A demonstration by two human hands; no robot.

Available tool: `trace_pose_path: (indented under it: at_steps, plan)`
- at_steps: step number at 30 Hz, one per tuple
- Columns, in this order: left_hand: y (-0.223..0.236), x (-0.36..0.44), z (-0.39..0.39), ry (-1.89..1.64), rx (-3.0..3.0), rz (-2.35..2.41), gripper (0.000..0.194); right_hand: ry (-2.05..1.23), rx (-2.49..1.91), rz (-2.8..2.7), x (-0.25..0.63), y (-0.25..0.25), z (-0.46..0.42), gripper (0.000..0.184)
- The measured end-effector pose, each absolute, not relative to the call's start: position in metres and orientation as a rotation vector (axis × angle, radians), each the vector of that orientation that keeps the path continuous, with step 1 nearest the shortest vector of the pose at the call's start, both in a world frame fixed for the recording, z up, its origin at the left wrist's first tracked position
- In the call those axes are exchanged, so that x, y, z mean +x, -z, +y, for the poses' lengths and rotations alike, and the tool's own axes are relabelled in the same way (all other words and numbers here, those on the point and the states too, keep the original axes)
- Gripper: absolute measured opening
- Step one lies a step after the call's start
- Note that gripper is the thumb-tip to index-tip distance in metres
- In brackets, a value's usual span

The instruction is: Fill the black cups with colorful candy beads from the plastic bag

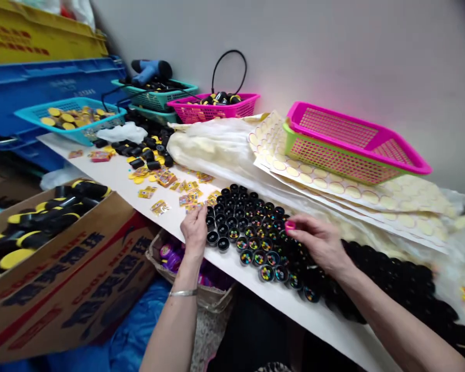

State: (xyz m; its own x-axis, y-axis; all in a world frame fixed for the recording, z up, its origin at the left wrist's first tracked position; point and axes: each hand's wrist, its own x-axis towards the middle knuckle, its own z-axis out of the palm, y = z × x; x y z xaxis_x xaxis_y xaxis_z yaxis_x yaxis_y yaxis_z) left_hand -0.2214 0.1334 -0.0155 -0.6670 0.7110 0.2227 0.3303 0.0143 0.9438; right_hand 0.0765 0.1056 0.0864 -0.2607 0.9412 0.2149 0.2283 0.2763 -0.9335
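Observation:
My left hand (195, 231) rests at the left edge of a dense cluster of small black round pots (243, 222) on the white table (256, 289), its fingers curled against the nearest pots. My right hand (318, 242) hovers over the cluster's right side, with thumb and fingers pinching a small pink piece (290, 225). Several pots near the front hold coloured beads; those farther back look empty.
Small colourful packets (186, 198) and loose black caps (147, 150) lie farther left. Sticker sheets (333, 181) carry stacked pink and green baskets (349, 142). A cardboard box (54, 258) of black-and-yellow parts stands at left. Teal and pink baskets sit by the wall.

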Motion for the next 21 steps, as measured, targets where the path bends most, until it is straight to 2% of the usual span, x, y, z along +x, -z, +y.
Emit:
trace_pose_path:
  at_steps: [4, 8, 11, 14, 17, 21]
  plan:
    - [0.009, -0.217, 0.129, -1.679, 1.101, 1.974, 0.034, -0.812, -1.003, -2.176, 0.022, -0.082, 0.141, 0.012]
    - [0.007, -0.217, 0.127, -1.646, 1.127, 1.988, 0.034, -0.389, -1.075, -2.638, -0.002, -0.083, 0.153, 0.020]
    - [0.008, -0.217, 0.127, -1.637, 1.132, 1.998, 0.037, -0.111, -1.077, -2.844, -0.011, -0.086, 0.153, 0.019]
    - [0.008, -0.217, 0.127, -1.633, 1.138, 1.997, 0.037, 0.012, -1.066, -2.890, -0.013, -0.086, 0.152, 0.017]
    - [0.006, -0.217, 0.126, -1.631, 1.154, 1.989, 0.037, -0.114, -1.130, -2.737, -0.006, -0.086, 0.154, 0.021]
    - [0.004, -0.218, 0.126, -1.637, 1.156, 2.004, 0.038, -0.637, -1.163, -2.205, 0.028, -0.092, 0.147, 0.019]
